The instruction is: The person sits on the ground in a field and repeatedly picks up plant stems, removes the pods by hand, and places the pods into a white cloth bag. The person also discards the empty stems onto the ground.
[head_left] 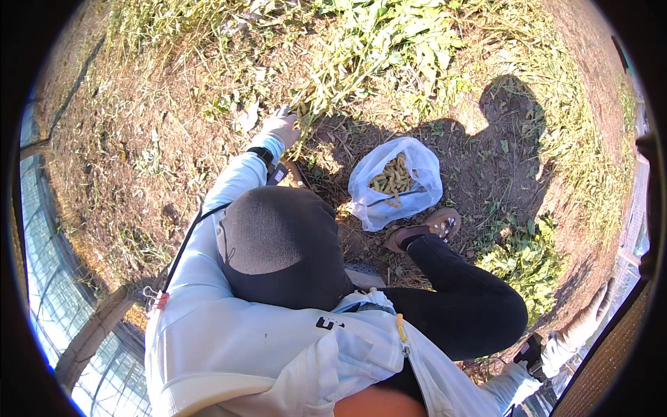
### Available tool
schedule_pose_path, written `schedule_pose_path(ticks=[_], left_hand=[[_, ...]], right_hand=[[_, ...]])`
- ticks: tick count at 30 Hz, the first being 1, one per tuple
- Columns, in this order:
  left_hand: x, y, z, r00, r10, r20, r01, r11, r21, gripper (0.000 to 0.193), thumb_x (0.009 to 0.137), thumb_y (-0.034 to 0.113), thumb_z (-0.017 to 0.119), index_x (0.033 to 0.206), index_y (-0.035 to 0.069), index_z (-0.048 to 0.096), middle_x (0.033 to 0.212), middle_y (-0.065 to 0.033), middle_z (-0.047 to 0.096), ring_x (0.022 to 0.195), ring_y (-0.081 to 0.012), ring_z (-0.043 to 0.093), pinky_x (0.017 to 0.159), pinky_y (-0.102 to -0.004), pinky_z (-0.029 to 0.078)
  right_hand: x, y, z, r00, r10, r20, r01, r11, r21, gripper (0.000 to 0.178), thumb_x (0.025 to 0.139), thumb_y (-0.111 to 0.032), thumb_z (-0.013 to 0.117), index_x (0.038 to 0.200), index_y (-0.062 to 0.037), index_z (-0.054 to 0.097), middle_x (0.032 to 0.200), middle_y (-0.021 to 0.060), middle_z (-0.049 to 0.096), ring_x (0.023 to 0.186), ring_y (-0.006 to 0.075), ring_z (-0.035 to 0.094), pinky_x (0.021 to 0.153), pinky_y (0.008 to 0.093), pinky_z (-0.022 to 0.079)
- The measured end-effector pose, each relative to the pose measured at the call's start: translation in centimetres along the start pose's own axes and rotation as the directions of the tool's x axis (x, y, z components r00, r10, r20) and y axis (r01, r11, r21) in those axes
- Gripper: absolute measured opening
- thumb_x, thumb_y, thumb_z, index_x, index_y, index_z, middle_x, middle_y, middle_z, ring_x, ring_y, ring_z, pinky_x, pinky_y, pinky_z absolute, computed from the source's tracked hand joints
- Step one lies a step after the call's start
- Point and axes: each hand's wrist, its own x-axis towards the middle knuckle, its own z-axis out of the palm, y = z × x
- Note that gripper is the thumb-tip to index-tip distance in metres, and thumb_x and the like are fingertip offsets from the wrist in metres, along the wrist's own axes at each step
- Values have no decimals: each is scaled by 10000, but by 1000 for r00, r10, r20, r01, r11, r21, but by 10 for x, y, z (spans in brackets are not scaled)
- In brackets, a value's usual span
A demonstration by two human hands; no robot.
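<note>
My left hand [281, 128] reaches forward, a dark band at its wrist. Its fingers are curled around stems at the near end of a heap of leafy green plants [375, 45] on the soil. My right hand [590, 313] is out at the far lower right, fingers stretched and holding nothing visible. In front of me stands a translucent white plastic bag [431, 182] with its mouth spread. Inside it lie many yellow-green pods [394, 175].
My sandalled foot [445, 224] is right beside the bag. A bunch of green leaves [524, 257] lies right of my bent leg [458, 299]. Dry stalks and leaf litter cover the brown soil [118, 160]. Netting [52, 243] runs along the left edge. My shadow [511, 132] falls ahead.
</note>
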Motion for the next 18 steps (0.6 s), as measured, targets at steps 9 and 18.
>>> schedule_pose_path(ticks=[9, 18], left_hand=[[-4, 23, 30, 987, 49, -152, -40, 997, 60, 464, 735, 304, 676, 1107, 29, 642, 1434, -242, 356, 1328, -367, 343, 1116, -382, 274], [8, -19, 5, 1000, 10, -10, -14, 580, -815, 274, 786, 88, 615, 1047, 33, 672, 873, -64, 662, 796, -147, 586, 714, -301, 466]], right_hand=[[-78, -88, 134, 430, -520, 738, 786, 617, -23, 472, 789, -44, 684, 1237, -89, 541, 1426, 199, 393, 1319, 376, 381, 1038, 440, 373], [-94, -80, 156, 363, -424, 830, 663, 743, 89, 258, 822, -97, 667, 1065, -25, 622, 1176, 176, 598, 1118, 369, 549, 947, 430, 444]])
